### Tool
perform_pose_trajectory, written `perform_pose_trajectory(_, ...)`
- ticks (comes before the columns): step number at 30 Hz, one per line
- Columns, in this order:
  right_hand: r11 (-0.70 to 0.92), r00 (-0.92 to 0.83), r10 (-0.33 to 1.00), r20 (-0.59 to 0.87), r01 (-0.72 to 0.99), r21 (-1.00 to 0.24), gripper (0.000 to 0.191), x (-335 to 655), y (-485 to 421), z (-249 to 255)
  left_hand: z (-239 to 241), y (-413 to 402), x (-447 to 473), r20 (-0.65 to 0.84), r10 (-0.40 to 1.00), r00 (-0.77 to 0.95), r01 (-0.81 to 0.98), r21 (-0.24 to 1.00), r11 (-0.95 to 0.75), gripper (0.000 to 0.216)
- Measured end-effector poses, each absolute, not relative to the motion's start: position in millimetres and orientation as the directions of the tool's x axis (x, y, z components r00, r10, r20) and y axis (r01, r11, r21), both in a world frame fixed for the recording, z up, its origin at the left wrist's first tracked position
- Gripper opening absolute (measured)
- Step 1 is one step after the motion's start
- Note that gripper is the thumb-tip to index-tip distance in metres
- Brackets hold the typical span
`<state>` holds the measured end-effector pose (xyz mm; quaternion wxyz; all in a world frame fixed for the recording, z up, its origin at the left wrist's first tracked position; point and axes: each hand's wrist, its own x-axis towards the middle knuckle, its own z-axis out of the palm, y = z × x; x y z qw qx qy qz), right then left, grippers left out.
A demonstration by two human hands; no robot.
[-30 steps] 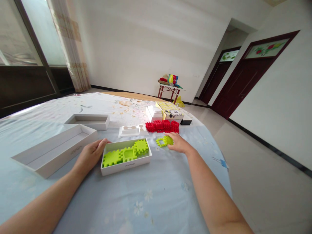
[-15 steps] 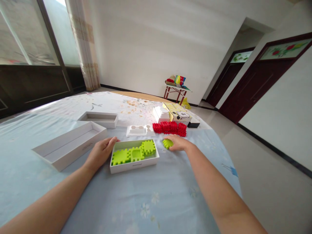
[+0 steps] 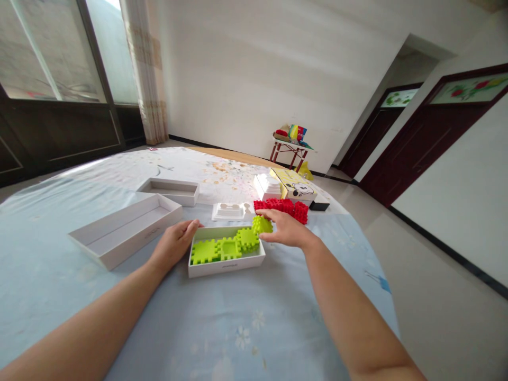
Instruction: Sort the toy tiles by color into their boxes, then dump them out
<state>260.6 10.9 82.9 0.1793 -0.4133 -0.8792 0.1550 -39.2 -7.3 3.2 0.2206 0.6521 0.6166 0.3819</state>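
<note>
My right hand (image 3: 289,229) is closed on a lime-green toothed block (image 3: 262,225), lifted above the right rear corner of a white box (image 3: 227,270). Inside this box lie several more lime-green blocks (image 3: 205,251). At the box's left rear corner, my left hand (image 3: 173,242) has its fingers curled and gripping the edge; the fingertips are partly hidden. A row of red toothed blocks (image 3: 281,205) lies just behind my right hand.
Two other white trays, a long one (image 3: 119,236) and a smaller one (image 3: 174,191), lie at left. Behind the box are a white moulded insert (image 3: 228,212), a white stacked piece (image 3: 267,186), a yellow cartoon box (image 3: 296,185) and a black box (image 3: 319,203).
My right hand has lifted the green block off the tablecloth and carried it left to the white box's edge. My left hand stays at the box's corner. The view has shifted slightly.
</note>
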Motion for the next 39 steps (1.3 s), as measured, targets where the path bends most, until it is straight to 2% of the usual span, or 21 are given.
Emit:
perform_pose_trajectory(9,0.656,-0.664,0.745,0.066,0.711,-0.254,0.073,221.9,2.0,79.7,4.4,-8.7,-38.8,0.242,0.969,-0.043,0.616,0.771,-0.165,0.056)
perform_pose_trajectory(15,0.665,-0.668,0.739,0.088,0.701,-0.260,0.078,228.6,-2.8,78.2,4.4,-7.9,-40.5,0.257,0.965,-0.041,0.624,0.761,-0.176,0.055)
perform_pose_trajectory(21,0.629,-0.636,0.770,0.059,0.739,-0.240,0.069,231.8,-3.4,75.3,4.1,-8.0,-40.3,0.244,0.969,-0.030,0.619,0.766,-0.174,0.055)
perform_pose_trajectory(29,0.639,-0.643,0.759,0.104,0.705,-0.308,0.063,235.9,2.6,73.3,5.1,-8.8,-40.5,0.262,0.965,-0.026,0.635,0.750,-0.186,0.055)
perform_pose_trajectory(32,0.625,-0.632,0.764,0.132,0.673,-0.395,0.064,232.4,3.6,78.5,5.8,-8.7,-39.6,0.257,0.966,-0.024,0.632,0.752,-0.185,0.055)
perform_pose_trajectory(36,0.530,-0.656,0.755,-0.011,0.620,-0.578,0.062,215.2,10.3,88.2,8.1,-9.9,-37.9,0.252,0.967,-0.028,0.632,0.754,-0.178,0.054)
perform_pose_trajectory(39,0.469,-0.692,0.706,-0.150,0.615,-0.634,0.054,197.1,22.0,93.0,9.8,-11.2,-37.4,0.254,0.967,-0.036,0.632,0.755,-0.175,0.056)
